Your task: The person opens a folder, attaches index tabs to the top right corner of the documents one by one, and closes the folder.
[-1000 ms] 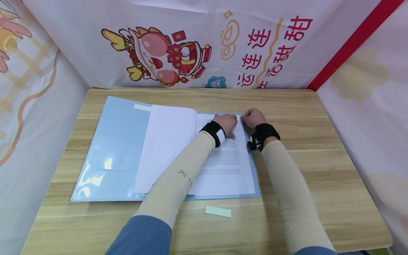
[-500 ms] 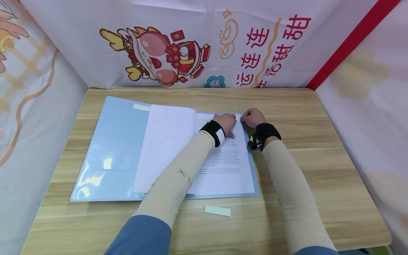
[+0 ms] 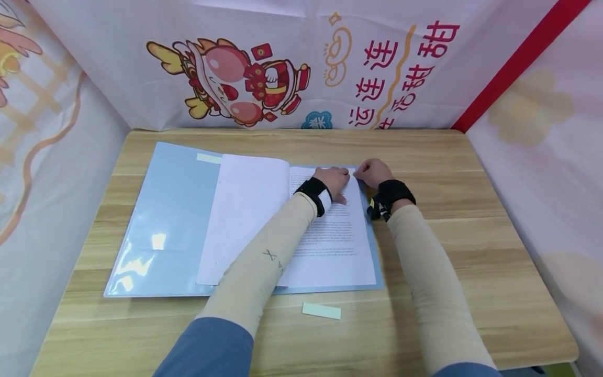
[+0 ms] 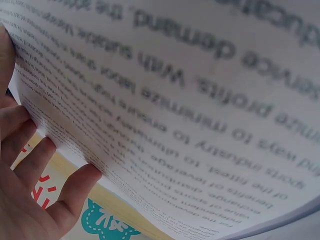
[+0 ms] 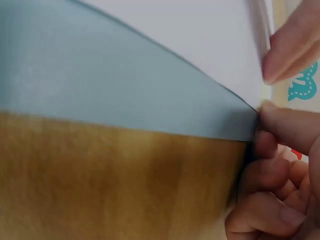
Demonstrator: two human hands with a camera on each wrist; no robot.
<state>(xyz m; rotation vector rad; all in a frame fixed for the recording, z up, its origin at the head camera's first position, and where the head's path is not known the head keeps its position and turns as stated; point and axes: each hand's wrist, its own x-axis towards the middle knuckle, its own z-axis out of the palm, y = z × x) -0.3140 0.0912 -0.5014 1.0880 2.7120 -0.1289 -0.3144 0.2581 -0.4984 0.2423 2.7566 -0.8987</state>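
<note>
A light blue folder lies spread on the wooden table, a stack of white pages inside it. One blank page is turned to the left; the printed page faces up on the right. My left hand rests on that page near its top right, fingers stretched toward the upper edge. Beside it my right hand pinches the folder's top right corner, thumb at the page tip and other fingers curled below. A small pale yellow patch shows between the two hands.
A pale green strip lies on the table in front of the folder. Another pale strip is on the folder's left cover, near its top. A printed cloth hangs behind the table, with white cloth at both sides.
Both hands stay at the page's top right corner with almost no movement. The whole head view has shifted very slightly.
</note>
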